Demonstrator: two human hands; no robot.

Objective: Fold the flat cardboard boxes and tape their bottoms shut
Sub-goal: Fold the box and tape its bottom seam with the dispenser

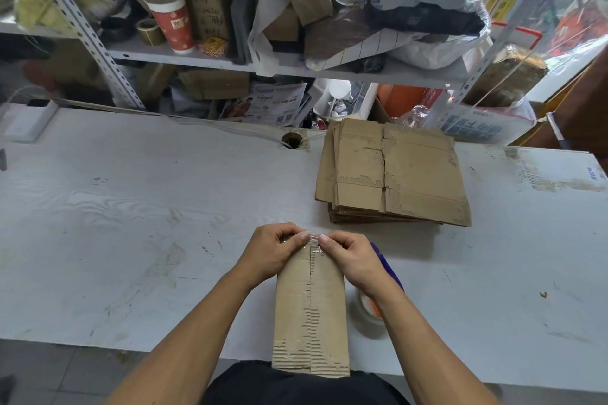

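While both hands work at its far end, the narrow brown corrugated cardboard box [311,302] lies with its long axis running straight away from the person, its near end overhanging the edge of the scuffed white wood-grain tabletop [131,223] against the person's dark clothing. The left hand [273,251] and the right hand [348,258] meet at the far edge, one on either side of the centre seam, each with thumb and fingertips curled in a narrow pinching grip on the strip of clear shiny tape [314,245] that wrinkles over that edge. Neither hand is nearer; they mirror each other across the seam, so the next press probably runs down over the far end. The cardboard looks worn, with its top layer torn away along the seam and near end to show ribbed fluting. Just beside the right forearm sits a roll of clear packing tape on a dispenser with a blue handle [370,309], partly hidden by the arm. Farther off to the right, well apart from the hands, rests a stack of flat brown cardboard boxes [393,174], scuffed and creased, still unfolded.
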